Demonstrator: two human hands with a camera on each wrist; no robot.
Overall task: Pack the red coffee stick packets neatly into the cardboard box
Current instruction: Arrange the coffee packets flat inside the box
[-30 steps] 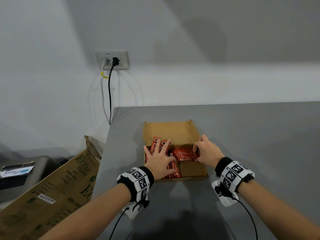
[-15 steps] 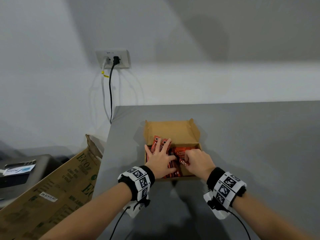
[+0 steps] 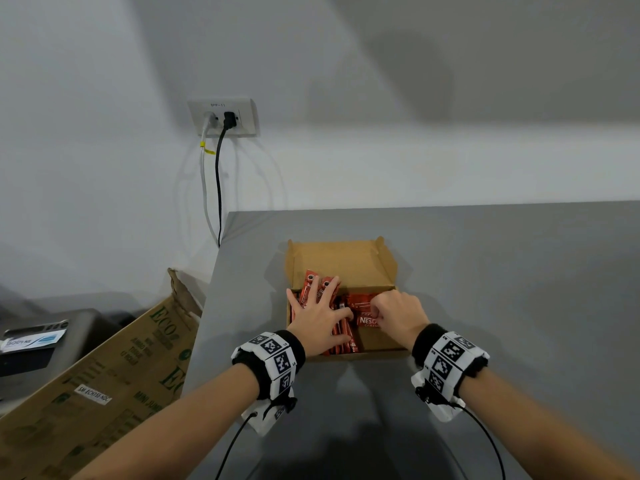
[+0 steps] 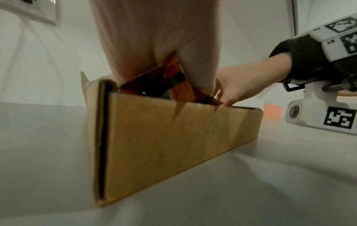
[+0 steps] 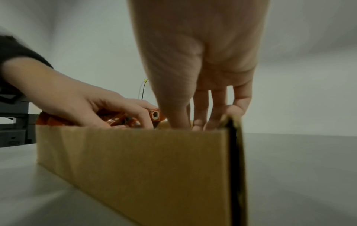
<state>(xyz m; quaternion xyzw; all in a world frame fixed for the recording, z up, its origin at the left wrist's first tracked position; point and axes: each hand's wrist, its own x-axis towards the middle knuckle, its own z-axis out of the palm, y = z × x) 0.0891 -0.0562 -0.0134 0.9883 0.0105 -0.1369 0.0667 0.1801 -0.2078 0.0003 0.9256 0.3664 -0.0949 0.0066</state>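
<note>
An open cardboard box [image 3: 341, 261] sits on the grey table with red coffee stick packets [image 3: 363, 301] inside. My left hand [image 3: 317, 315] lies flat with spread fingers and presses a row of packets [image 3: 308, 282] against the box's left side. My right hand [image 3: 398, 315] is in the middle of the box, its fingers curled on a bunch of packets lying crosswise. In the left wrist view the packets [image 4: 179, 91] stick up above the box wall [image 4: 173, 137] under my palm. The right wrist view shows my right fingers [image 5: 201, 107] reaching down behind the box wall [image 5: 135, 160].
A large printed carton [image 3: 104, 375] leans beside the table's left edge [image 3: 207, 306]. A wall socket [image 3: 223, 116] with two cables is behind it. A grey device [image 3: 34, 337] stands at far left. Bare grey tabletop [image 3: 519, 306] extends to the right of the box.
My right hand has moved from the box's right side to the middle and closed on the crosswise packets. The left hand stays pressed on its row.
</note>
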